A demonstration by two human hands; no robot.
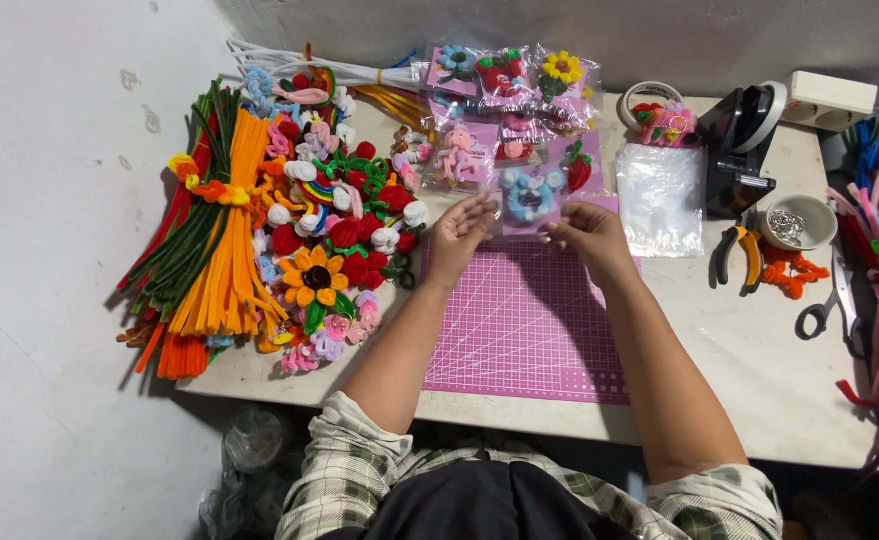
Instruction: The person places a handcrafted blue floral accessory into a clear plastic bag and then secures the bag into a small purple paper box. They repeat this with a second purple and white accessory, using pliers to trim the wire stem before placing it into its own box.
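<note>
Purple mat keeps the table's centre free; above it, left hand and right hand pinch a bagged blue charm by its edges, finished ones lined behind.

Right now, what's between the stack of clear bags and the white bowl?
In the head view, the black tape dispenser stands between the clear bags and the white bowl, with orange-handled pliers just below it.
</note>
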